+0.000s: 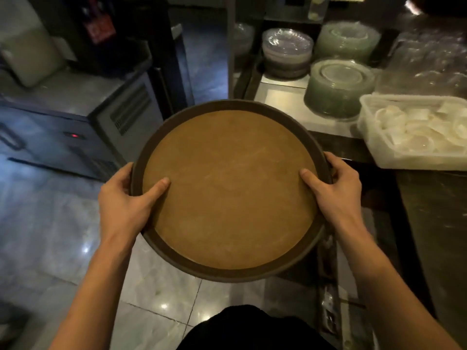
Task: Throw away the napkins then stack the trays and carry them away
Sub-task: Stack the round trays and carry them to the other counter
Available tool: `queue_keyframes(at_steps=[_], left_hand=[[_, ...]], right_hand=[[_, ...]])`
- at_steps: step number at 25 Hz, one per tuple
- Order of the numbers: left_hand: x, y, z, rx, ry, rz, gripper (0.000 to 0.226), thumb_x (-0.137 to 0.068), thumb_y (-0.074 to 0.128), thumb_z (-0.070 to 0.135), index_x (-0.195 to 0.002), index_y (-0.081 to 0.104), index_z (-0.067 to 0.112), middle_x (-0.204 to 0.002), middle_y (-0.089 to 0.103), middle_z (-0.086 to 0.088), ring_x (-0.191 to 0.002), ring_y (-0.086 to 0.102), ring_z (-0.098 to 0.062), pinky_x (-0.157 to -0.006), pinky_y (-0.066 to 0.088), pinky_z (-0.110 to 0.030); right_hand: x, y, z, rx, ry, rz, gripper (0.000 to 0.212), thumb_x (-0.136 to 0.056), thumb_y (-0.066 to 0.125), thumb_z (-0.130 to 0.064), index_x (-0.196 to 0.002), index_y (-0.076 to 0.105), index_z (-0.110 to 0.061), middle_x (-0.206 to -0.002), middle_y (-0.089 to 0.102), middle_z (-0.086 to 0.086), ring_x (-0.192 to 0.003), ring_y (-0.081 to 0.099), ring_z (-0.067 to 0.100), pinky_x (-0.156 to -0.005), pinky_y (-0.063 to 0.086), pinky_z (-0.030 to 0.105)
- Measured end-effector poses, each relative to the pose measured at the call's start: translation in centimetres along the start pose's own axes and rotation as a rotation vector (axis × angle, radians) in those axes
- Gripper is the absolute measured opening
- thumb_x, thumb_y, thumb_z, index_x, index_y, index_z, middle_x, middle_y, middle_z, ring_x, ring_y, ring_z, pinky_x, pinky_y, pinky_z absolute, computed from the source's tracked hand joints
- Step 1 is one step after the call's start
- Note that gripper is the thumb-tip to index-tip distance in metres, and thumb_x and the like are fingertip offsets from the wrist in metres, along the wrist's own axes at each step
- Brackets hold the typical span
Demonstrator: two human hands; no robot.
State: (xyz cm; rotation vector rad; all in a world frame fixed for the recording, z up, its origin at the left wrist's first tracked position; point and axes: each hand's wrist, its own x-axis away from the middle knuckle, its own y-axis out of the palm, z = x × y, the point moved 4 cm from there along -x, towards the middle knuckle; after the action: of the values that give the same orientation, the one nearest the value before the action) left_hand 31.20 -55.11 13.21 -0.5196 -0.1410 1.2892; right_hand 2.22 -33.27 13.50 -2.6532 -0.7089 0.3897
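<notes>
Two hands: both grip one round tray (231, 190), held in the air above the tiled floor (58, 223)
Left hand (123, 198): closed on the tray's left rim; thumb lies on the tan inner surface; fingers wrap under the dark edge
Right hand (336, 188): closed on the right rim; thumb on the tan surface; fingers curl around the outside edge
Tray: between the hands, roughly level; whether others are stacked beneath it, cannot tell
Beyond the right hand: a clear plastic tub (414, 130) of small white cups; stacks of wrapped plates (336, 87) on a metal counter (280, 97)
Beyond the left hand: a steel cabinet (75, 127) with a small red light
</notes>
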Motion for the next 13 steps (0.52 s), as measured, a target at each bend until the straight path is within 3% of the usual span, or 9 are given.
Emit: queue_keyframes(at_steps=[2,6,10,13], left_hand=[[-2.1,-4.9,-1.7,0.005,-0.014,0.067,0.052,-0.071,0.081,0.041,-0.118,0.065,0.024,-0.110,0.069,0.002,-0.099,0.063,-0.015,-0.085,0.054,-0.041],[-5.6,-12.4,-3.3,-0.005,-0.030,0.175,0.043,-0.072,0.081,0.038,-0.110,0.067,0.025,-0.096,0.066,0.006,-0.083,0.060,-0.002,-0.076,0.052,-0.035],[-9.8,-16.9,-3.4,0.030,-0.042,0.244,0.042,-0.072,0.082,0.034,-0.110,0.066,0.025,-0.088,0.061,0.015,-0.079,0.058,0.000,-0.075,0.052,-0.033],[-13.7,-18.5,-3.3,0.065,-0.053,0.278,0.034,-0.070,0.083,0.032,-0.100,0.066,0.033,-0.086,0.062,0.020,-0.080,0.062,0.000,-0.077,0.056,-0.036]], right_hand=[[0.0,4.9,-3.3,-0.014,-0.034,-0.044,0.041,-0.084,0.073,-0.025,-0.114,0.053,-0.043,-0.094,0.053,-0.032,-0.085,0.051,-0.022,-0.077,0.038,0.010],[-1.0,12.7,-8.8,-0.041,-0.086,-0.081,0.044,-0.080,0.075,-0.030,-0.122,0.063,-0.027,-0.104,0.065,-0.015,-0.094,0.060,-0.002,-0.083,0.047,0.022],[-3.9,18.0,-14.0,-0.045,-0.116,-0.115,0.053,-0.079,0.076,-0.031,-0.128,0.059,-0.023,-0.101,0.059,-0.019,-0.088,0.056,-0.004,-0.082,0.047,0.023],[-7.7,21.1,-17.0,-0.058,-0.128,-0.146,0.048,-0.079,0.076,-0.028,-0.125,0.061,-0.022,-0.087,0.054,-0.027,-0.080,0.054,-0.006,-0.075,0.046,0.020]])
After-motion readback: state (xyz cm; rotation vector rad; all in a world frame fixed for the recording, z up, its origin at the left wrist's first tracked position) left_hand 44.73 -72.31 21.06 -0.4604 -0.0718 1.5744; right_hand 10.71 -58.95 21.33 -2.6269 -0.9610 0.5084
